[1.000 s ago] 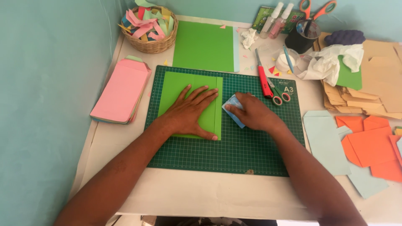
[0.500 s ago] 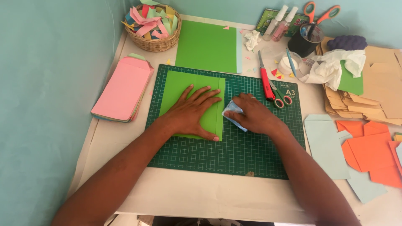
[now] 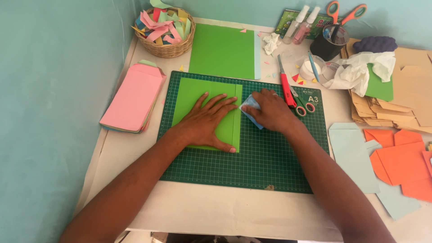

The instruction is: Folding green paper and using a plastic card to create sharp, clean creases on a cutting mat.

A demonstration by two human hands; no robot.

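A folded green paper sheet (image 3: 194, 92) lies on the dark green cutting mat (image 3: 270, 157). My left hand (image 3: 204, 121) presses flat on it, fingers spread. Just to the right, my right hand (image 3: 270, 110) is closed on a small light-blue piece (image 3: 249, 104), which sits against the sheet's right folded edge.
A second green sheet (image 3: 222, 50) lies behind the mat. A wicker basket of paper scraps (image 3: 167, 27) and a pink envelope stack (image 3: 132, 99) are on the left. A red cutter (image 3: 285, 85), scissors (image 3: 302, 104), brown envelopes (image 3: 407, 96) and orange and blue pieces (image 3: 396, 159) are on the right.
Both hands stay in nearly the same spot on the green sheet; the right hand with the blue piece has shifted only slightly along the fold.
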